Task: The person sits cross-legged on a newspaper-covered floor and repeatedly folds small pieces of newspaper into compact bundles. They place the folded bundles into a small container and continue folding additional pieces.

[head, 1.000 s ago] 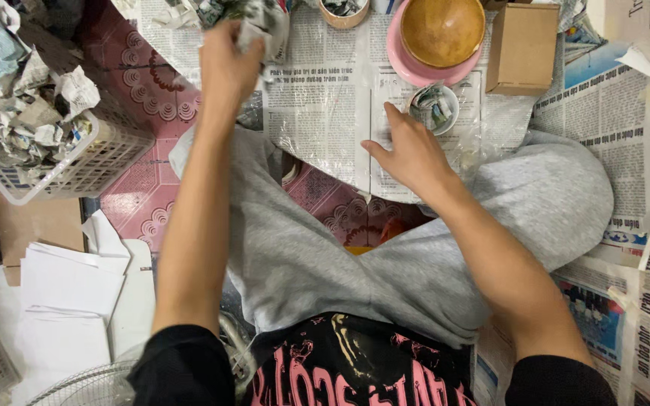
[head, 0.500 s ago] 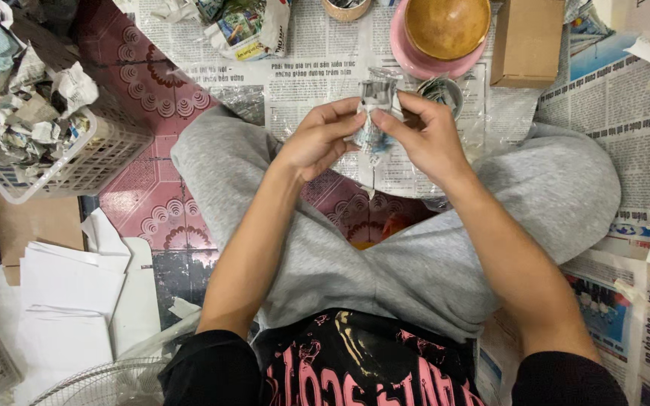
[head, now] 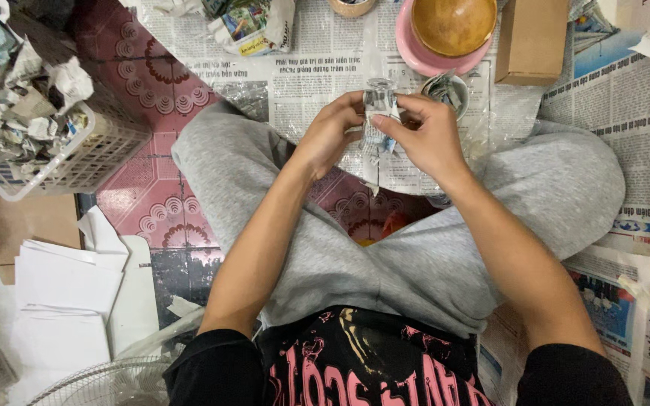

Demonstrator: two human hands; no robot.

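Hands meet above the crossed legs of a person in grey trousers (head: pixel 415 248) seated on the floor: the left hand (head: pixel 330 135) and the right hand (head: pixel 424 134) both grasp a small clear glass jar (head: pixel 378 101), fingers pinched around it from either side, with a strip of newspaper (head: pixel 374 146) hanging from its underside. The jar is held in the air over the spread newspaper sheets (head: pixel 317 68) that cover the patterned red floor tiles (head: pixel 144 195). Just beyond the right hand sits a small round cup of paper scraps (head: pixel 445 90), then a wooden bowl (head: pixel 453 24) on a pink plate (head: pixel 408 46) and a cardboard box (head: pixel 532 41). Left, a white basket (head: pixel 84 162) holds crumpled paper.
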